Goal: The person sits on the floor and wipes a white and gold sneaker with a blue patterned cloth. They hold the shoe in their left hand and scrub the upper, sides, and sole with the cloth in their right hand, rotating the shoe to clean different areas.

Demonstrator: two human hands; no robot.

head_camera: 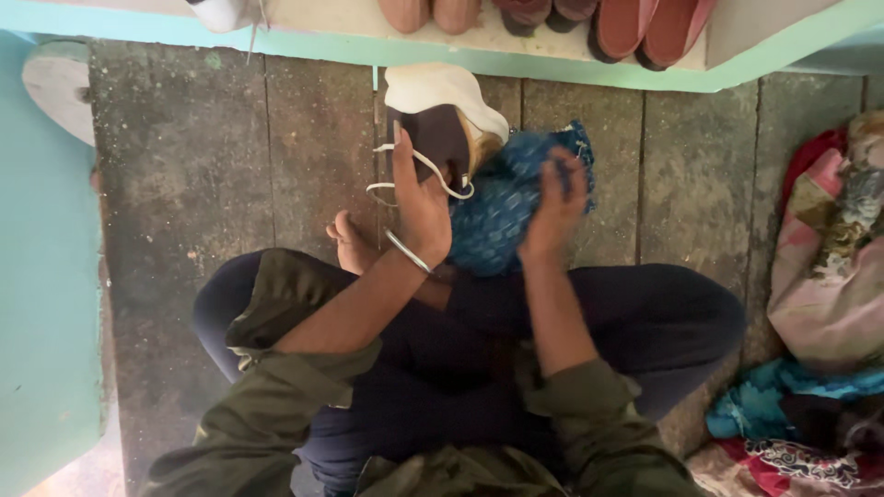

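Blue cloth (502, 216) – one – gripped by two hands, left hand (422, 207) and right hand (555, 212).

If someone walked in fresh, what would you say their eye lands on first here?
Probably the blue patterned cloth at centre, pressed by the right hand against a dark shoe with a white sole that the left hand steadies. Next, the heap of bright fabrics at the right edge, and the row of footwear on the turquoise-edged shelf along the top.
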